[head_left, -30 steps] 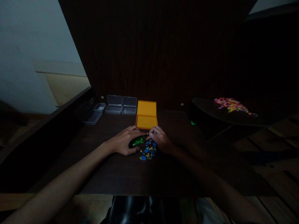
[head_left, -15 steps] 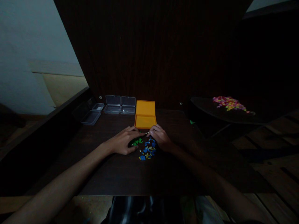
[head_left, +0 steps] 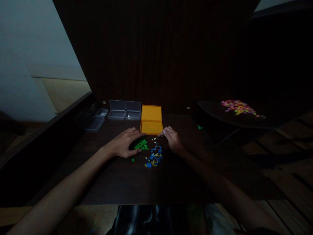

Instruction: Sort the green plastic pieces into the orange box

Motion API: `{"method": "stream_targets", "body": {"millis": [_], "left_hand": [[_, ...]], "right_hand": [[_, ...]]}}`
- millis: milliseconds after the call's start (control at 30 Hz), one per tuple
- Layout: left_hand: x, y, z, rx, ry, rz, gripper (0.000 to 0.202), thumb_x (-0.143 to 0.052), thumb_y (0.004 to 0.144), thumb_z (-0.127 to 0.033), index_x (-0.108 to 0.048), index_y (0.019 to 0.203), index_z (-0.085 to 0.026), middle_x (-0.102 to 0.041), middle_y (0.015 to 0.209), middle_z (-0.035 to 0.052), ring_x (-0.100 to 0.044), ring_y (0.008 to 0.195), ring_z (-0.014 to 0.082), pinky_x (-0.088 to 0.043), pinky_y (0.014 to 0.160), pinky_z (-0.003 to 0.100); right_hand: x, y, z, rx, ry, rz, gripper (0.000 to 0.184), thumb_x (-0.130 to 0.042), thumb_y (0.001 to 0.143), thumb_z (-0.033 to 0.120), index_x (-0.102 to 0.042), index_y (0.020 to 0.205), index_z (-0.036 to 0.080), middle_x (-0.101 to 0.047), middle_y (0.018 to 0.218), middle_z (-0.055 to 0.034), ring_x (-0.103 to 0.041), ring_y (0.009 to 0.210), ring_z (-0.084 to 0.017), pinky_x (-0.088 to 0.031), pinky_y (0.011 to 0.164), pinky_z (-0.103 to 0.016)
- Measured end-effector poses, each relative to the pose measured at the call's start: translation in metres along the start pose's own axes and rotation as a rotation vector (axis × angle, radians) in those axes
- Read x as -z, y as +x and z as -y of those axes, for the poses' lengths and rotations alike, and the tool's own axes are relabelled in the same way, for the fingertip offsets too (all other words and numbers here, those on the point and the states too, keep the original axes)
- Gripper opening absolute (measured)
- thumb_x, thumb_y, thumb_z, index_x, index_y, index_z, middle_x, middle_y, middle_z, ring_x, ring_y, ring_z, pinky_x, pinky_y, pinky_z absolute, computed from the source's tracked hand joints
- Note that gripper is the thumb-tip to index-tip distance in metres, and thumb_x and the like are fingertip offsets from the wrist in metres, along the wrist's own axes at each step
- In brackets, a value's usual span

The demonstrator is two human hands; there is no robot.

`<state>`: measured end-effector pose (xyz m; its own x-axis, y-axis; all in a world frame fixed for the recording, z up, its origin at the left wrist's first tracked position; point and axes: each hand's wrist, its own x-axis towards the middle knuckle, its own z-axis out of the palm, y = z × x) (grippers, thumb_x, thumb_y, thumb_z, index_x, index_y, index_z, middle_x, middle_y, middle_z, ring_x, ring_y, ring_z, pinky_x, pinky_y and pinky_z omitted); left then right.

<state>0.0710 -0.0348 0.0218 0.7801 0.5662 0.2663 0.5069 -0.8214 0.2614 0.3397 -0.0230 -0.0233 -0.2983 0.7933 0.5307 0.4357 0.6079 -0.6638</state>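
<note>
My left hand point(head_left: 126, 142) is open, its fingers and thumb curved around a pile of small green toy bricks point(head_left: 141, 144). One loose green brick point(head_left: 133, 160) lies below the thumb. My right hand point(head_left: 171, 138) has its fingers drawn together near the front right corner of an open yellow box point(head_left: 151, 132); whatever they hold, if anything, is too small to make out. Between the hands lies a scattered strip of tiny blue, yellow and white bricks point(head_left: 155, 156). A few white pieces point(head_left: 154, 139) sit just in front of the box.
Open clear plastic boxes point(head_left: 117, 115) stand left of the yellow box, with another clear box point(head_left: 95, 124) further left. A pile of pink, red and yellow pieces point(head_left: 238, 107) rests on a dark ledge at the right. A dark panel point(head_left: 156, 58) rises behind the tabletop.
My left hand has shifted left, uncovering more of the green pile and the loose brick. My right hand has moved right and slightly away from me, off the white pieces.
</note>
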Motion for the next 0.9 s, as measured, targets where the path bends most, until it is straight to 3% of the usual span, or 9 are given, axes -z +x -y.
{"method": "stream_targets", "body": {"millis": [300,533,733,900], "left_hand": [[-0.005,-0.002,0.004,-0.049,0.002,0.054,0.090,-0.069,0.069,-0.069,-0.045,0.140,-0.018,-0.062,0.122,0.0143,-0.057,0.108,0.0322,-0.042,0.097,0.047],[-0.013,0.001,0.004,-0.051,0.016,0.067,0.094,-0.068,0.069,-0.072,-0.044,0.141,-0.016,-0.060,0.127,0.0163,-0.057,0.110,0.0324,-0.041,0.099,0.046],[-0.022,0.001,0.004,-0.017,0.037,0.026,0.075,-0.057,0.084,-0.064,-0.042,0.142,-0.019,-0.059,0.127,0.0146,-0.055,0.111,0.0299,-0.041,0.100,0.045],[-0.022,0.001,0.003,-0.040,0.018,0.056,0.087,-0.061,0.077,-0.070,-0.039,0.145,-0.020,-0.054,0.131,0.0150,-0.052,0.115,0.0335,-0.037,0.103,0.051]], "right_hand": [[-0.002,-0.001,0.003,0.009,0.012,0.011,0.061,-0.025,0.101,0.051,-0.071,0.075,0.021,-0.060,0.074,-0.0053,-0.053,0.078,-0.020,-0.043,0.077,-0.038],[-0.002,-0.002,0.005,0.010,0.003,0.029,0.059,-0.024,0.102,0.050,-0.069,0.077,0.021,-0.062,0.078,-0.0056,-0.053,0.080,-0.020,-0.044,0.080,-0.038],[-0.003,-0.001,0.004,0.033,-0.027,0.020,0.060,-0.022,0.102,0.051,-0.068,0.078,0.020,-0.062,0.079,-0.0060,-0.053,0.081,-0.020,-0.044,0.081,-0.039],[-0.004,-0.001,0.002,0.004,-0.049,0.018,0.063,-0.021,0.102,0.052,-0.071,0.079,0.021,-0.062,0.079,-0.0066,-0.053,0.081,-0.021,-0.043,0.082,-0.039]]}}
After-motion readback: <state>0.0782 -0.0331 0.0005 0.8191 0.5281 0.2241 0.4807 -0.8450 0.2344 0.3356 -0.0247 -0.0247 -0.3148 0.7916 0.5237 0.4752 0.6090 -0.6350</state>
